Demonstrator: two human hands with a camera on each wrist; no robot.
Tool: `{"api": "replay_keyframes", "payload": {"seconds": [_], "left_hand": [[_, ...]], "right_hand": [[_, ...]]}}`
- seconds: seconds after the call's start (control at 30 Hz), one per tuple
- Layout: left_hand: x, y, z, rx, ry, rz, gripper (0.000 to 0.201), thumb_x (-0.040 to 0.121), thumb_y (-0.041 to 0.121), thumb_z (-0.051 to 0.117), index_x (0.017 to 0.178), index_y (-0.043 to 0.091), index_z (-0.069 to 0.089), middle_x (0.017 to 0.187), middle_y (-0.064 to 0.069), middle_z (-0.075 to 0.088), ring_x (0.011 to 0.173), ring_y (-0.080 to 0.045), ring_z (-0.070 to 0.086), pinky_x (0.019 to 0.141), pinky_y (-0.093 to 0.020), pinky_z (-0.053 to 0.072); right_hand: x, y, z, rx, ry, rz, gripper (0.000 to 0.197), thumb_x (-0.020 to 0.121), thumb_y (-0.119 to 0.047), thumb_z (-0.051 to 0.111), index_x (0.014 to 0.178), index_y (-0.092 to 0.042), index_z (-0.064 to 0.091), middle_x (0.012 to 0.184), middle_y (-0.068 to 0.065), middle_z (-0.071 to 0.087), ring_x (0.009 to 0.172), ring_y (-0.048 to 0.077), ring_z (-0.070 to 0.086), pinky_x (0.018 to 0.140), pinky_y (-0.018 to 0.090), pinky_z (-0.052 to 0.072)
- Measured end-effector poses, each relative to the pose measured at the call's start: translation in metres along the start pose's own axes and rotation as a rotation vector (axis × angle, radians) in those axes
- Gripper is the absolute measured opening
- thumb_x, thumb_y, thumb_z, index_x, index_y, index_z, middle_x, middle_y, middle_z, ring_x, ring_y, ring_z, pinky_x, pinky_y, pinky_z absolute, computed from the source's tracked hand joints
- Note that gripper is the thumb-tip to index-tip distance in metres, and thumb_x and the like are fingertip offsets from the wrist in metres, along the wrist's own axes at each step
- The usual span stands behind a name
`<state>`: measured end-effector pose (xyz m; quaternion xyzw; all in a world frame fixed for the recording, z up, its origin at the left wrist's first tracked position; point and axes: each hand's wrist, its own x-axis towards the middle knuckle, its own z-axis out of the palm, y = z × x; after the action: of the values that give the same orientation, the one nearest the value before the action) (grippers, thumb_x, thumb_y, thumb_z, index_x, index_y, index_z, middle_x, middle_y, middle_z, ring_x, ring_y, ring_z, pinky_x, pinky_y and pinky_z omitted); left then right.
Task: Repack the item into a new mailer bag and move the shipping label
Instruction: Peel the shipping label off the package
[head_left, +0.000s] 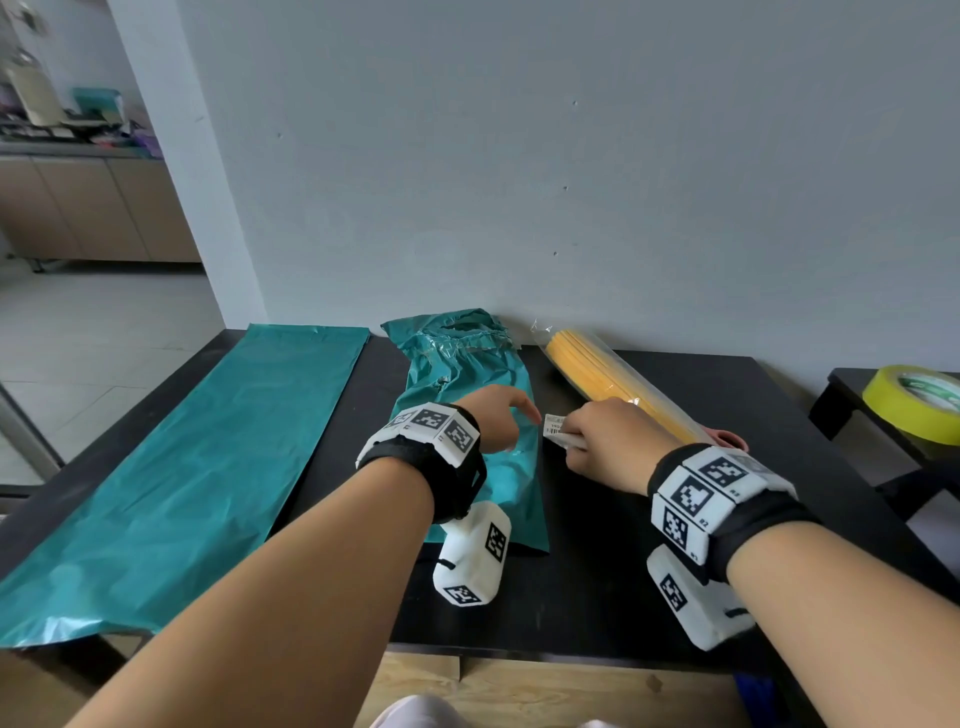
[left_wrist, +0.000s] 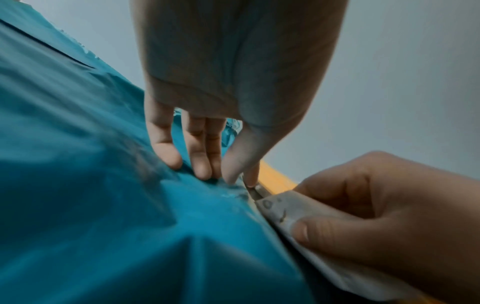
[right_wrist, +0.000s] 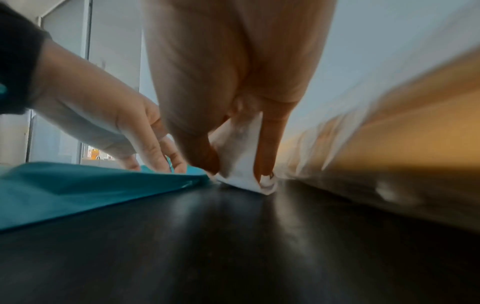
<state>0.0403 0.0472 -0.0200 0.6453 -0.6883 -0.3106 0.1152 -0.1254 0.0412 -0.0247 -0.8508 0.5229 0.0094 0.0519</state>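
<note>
The torn old teal mailer (head_left: 470, 395) lies crumpled in the middle of the black table (head_left: 597, 587). My left hand (head_left: 498, 418) presses it flat with straight fingers (left_wrist: 200, 162). My right hand (head_left: 597, 441) pinches the white shipping label (head_left: 555, 425) at the mailer's right edge, the label curling up off the bag (right_wrist: 241, 162). A new flat teal mailer (head_left: 202, 467) lies at the left. The item, a yellow bundle in clear plastic (head_left: 618, 387), rests at the back right beside my right hand.
A roll of yellow tape (head_left: 917, 408) sits on a low dark stand to the right. The grey wall runs along the table's far edge. A wooden floor shows below the table's near edge.
</note>
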Motion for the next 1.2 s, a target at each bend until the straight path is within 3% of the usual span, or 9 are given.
{"api": "replay_keyframes", "payload": {"seconds": [0.07, 0.13, 0.3, 0.4, 0.57, 0.67, 0.73, 1.03, 1.2], "left_hand": [[-0.003, 0.005, 0.001, 0.075, -0.054, 0.008, 0.059, 0.085, -0.009, 0.041, 0.124, 0.030, 0.060, 0.138, -0.008, 0.050, 0.066, -0.016, 0.054, 0.050, -0.019, 0.038], [-0.004, 0.010, 0.002, 0.166, -0.082, 0.013, 0.066, 0.085, -0.010, 0.036, 0.132, 0.032, 0.055, 0.147, -0.004, 0.042, 0.095, -0.025, 0.062, 0.051, -0.015, 0.040], [-0.007, 0.023, 0.004, 0.374, -0.130, -0.029, 0.070, 0.090, -0.006, 0.032, 0.145, 0.038, 0.037, 0.154, -0.011, 0.026, 0.137, -0.026, 0.035, 0.100, -0.036, 0.043], [-0.007, 0.026, 0.005, 0.410, -0.133, -0.035, 0.067, 0.092, -0.003, 0.035, 0.145, 0.036, 0.034, 0.151, -0.008, 0.031, 0.135, -0.024, 0.037, 0.101, -0.036, 0.041], [-0.010, 0.028, 0.003, 0.380, -0.118, -0.028, 0.069, 0.090, -0.007, 0.033, 0.146, 0.032, 0.035, 0.153, -0.009, 0.031, 0.132, -0.025, 0.042, 0.098, -0.034, 0.044], [-0.015, 0.027, 0.000, 0.280, -0.079, -0.009, 0.065, 0.090, -0.008, 0.032, 0.144, 0.028, 0.040, 0.150, -0.006, 0.036, 0.122, -0.028, 0.053, 0.074, -0.027, 0.051], [-0.015, 0.024, -0.001, 0.221, -0.035, -0.014, 0.060, 0.090, -0.005, 0.034, 0.142, 0.025, 0.041, 0.146, -0.006, 0.041, 0.117, -0.030, 0.057, 0.054, -0.018, 0.041], [-0.034, 0.009, -0.029, 0.186, 0.092, -0.046, 0.047, 0.092, 0.000, 0.040, 0.136, 0.011, 0.050, 0.146, -0.007, 0.044, 0.127, -0.025, 0.049, 0.098, -0.031, 0.043], [-0.057, -0.029, -0.061, 0.204, 0.145, -0.102, 0.038, 0.092, 0.002, 0.046, 0.127, 0.009, 0.061, 0.137, -0.009, 0.054, 0.113, -0.025, 0.055, 0.092, -0.029, 0.044]], "right_hand": [[0.000, 0.000, -0.001, 0.013, -0.010, -0.003, 0.012, 0.085, -0.022, 0.053, 0.082, -0.016, 0.064, 0.076, 0.002, 0.061, 0.070, 0.021, 0.059, 0.055, 0.026, 0.037], [-0.001, -0.001, -0.002, 0.013, -0.020, -0.007, 0.014, 0.087, -0.025, 0.055, 0.090, -0.017, 0.066, 0.083, 0.003, 0.064, 0.076, 0.020, 0.060, 0.060, 0.026, 0.040], [-0.001, 0.003, -0.003, 0.028, -0.042, -0.019, 0.037, 0.085, -0.047, 0.063, 0.110, -0.019, 0.065, 0.097, 0.000, 0.065, 0.089, 0.017, 0.060, 0.074, 0.029, 0.046], [-0.003, 0.004, -0.002, 0.065, -0.021, -0.014, 0.048, 0.078, -0.061, 0.062, 0.103, -0.020, 0.062, 0.091, -0.003, 0.062, 0.086, 0.017, 0.057, 0.067, 0.028, 0.043], [-0.006, 0.007, -0.007, 0.208, 0.140, 0.020, 0.038, 0.091, -0.052, 0.053, 0.109, -0.021, 0.066, 0.101, -0.002, 0.068, 0.095, 0.017, 0.062, 0.085, 0.037, 0.051], [-0.006, 0.006, -0.015, 0.251, 0.223, 0.036, 0.029, 0.098, -0.032, 0.047, 0.113, -0.019, 0.067, 0.109, -0.001, 0.068, 0.102, 0.019, 0.061, 0.092, 0.037, 0.048], [-0.006, 0.005, -0.019, 0.246, 0.246, 0.049, 0.029, 0.098, -0.022, 0.043, 0.116, -0.019, 0.066, 0.115, 0.000, 0.067, 0.106, 0.019, 0.059, 0.093, 0.035, 0.047], [-0.007, -0.018, -0.029, 0.246, 0.199, -0.001, 0.029, 0.094, -0.016, 0.046, 0.116, -0.020, 0.066, 0.114, -0.001, 0.068, 0.105, 0.018, 0.061, 0.093, 0.035, 0.049], [0.013, -0.055, -0.033, 0.270, 0.176, -0.055, 0.031, 0.093, -0.015, 0.050, 0.119, -0.016, 0.066, 0.118, 0.001, 0.067, 0.106, 0.016, 0.062, 0.094, 0.028, 0.048]]}}
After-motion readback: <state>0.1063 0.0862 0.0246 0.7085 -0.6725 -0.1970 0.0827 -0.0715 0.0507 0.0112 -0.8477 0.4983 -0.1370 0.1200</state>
